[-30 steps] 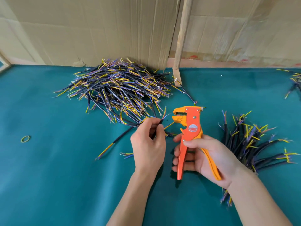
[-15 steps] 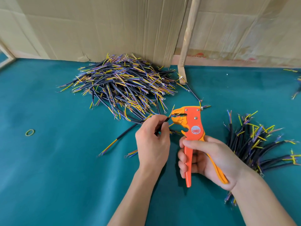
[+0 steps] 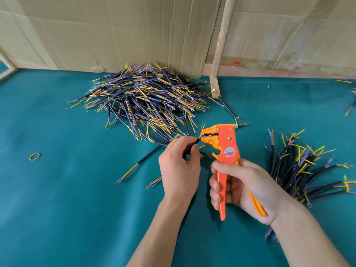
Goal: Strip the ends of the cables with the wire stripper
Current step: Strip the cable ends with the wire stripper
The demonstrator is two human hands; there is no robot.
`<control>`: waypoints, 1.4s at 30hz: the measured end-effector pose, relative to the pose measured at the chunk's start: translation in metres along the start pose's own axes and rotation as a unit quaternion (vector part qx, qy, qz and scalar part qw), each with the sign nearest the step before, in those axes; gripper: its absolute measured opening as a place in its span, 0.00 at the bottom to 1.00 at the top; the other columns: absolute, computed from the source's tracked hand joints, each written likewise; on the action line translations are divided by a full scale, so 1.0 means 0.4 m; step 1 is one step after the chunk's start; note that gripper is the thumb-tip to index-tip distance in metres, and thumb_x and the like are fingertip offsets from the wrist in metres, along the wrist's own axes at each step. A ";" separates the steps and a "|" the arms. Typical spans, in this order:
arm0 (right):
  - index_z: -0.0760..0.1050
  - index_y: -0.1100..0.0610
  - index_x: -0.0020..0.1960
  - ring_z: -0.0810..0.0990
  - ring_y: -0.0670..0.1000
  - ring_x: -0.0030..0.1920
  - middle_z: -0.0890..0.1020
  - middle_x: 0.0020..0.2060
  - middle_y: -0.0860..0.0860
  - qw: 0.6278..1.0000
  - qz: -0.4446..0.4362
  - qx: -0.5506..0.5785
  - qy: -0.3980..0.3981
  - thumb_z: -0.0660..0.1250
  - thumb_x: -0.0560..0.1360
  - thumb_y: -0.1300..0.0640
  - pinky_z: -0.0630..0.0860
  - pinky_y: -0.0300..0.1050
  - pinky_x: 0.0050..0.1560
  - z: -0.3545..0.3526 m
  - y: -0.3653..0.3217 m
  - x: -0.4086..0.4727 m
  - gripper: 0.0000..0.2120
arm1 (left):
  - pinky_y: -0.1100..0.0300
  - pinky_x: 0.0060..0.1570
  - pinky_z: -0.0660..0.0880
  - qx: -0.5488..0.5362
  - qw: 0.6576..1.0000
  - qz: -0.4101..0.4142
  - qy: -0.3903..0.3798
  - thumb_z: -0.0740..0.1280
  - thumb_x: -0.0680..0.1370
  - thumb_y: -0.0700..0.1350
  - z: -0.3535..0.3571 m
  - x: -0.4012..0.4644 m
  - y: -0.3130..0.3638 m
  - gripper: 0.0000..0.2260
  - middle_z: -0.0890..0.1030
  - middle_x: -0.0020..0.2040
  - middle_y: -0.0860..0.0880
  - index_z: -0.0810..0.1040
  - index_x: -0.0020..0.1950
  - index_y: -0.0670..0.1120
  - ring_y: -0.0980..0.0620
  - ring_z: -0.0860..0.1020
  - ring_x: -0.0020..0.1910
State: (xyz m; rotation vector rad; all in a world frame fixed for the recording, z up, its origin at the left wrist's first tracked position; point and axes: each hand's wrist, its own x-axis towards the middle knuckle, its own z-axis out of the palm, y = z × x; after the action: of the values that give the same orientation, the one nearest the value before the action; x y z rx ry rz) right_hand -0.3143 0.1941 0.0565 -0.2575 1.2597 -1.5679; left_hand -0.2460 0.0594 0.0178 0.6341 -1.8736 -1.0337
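My right hand (image 3: 244, 187) grips the handles of an orange wire stripper (image 3: 224, 145), held upright with its jaws pointing left. My left hand (image 3: 179, 166) pinches a short black cable (image 3: 190, 150) between thumb and fingers. The cable's coloured inner wires sit inside the stripper's jaws (image 3: 209, 136). A large heap of black cables (image 3: 146, 101) with yellow, blue and purple ends lies behind my hands on the green table (image 3: 67, 209). A smaller bunch of cables (image 3: 300, 168) lies to the right of my right hand.
A single long black cable (image 3: 146, 158) lies left of my left hand. A yellow rubber band (image 3: 34, 156) rests at the far left. Cardboard sheets (image 3: 115, 29) and a wooden post (image 3: 219, 49) stand along the table's back. More cables (image 3: 350, 97) show at the right edge.
My left hand has brought the cable's end from beside the stripper into its jaws. The right hand keeps its grip on the tool, which has shifted slightly right.
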 end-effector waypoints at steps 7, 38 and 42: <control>0.74 0.62 0.48 0.75 0.60 0.31 0.75 0.34 0.62 1.000 -0.008 -0.010 0.016 0.71 0.75 0.58 0.77 0.55 0.34 0.004 0.000 0.002 0.09 | 0.61 0.41 0.76 0.005 1.000 -0.002 0.010 0.71 0.75 0.34 0.000 0.000 0.000 0.08 0.83 0.40 0.56 0.83 0.46 0.47 0.56 0.80 0.41; 0.74 0.59 0.48 0.75 0.59 0.30 0.75 0.34 0.60 0.985 -0.108 0.104 0.081 0.71 0.72 0.60 0.77 0.53 0.32 -0.026 -0.032 -0.004 0.08 | 0.63 0.42 0.74 0.022 0.999 -0.009 0.027 0.71 0.76 0.35 0.001 0.007 0.001 0.11 0.80 0.40 0.55 0.86 0.52 0.49 0.54 0.78 0.38; 0.76 0.60 0.51 0.79 0.62 0.36 0.78 0.38 0.64 0.997 -0.056 0.040 -0.018 0.76 0.71 0.60 0.80 0.57 0.38 -0.024 -0.022 -0.010 0.13 | 0.55 0.40 0.74 0.033 0.999 -0.006 0.001 0.69 0.77 0.35 0.001 0.007 0.001 0.14 0.76 0.38 0.51 0.86 0.56 0.50 0.49 0.76 0.38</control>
State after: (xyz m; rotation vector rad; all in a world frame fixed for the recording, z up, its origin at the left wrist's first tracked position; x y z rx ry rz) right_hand -0.3245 0.2019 0.0612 -0.3077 1.1692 -1.6976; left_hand -0.2478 0.0575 0.0191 0.6862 -1.9106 -0.9806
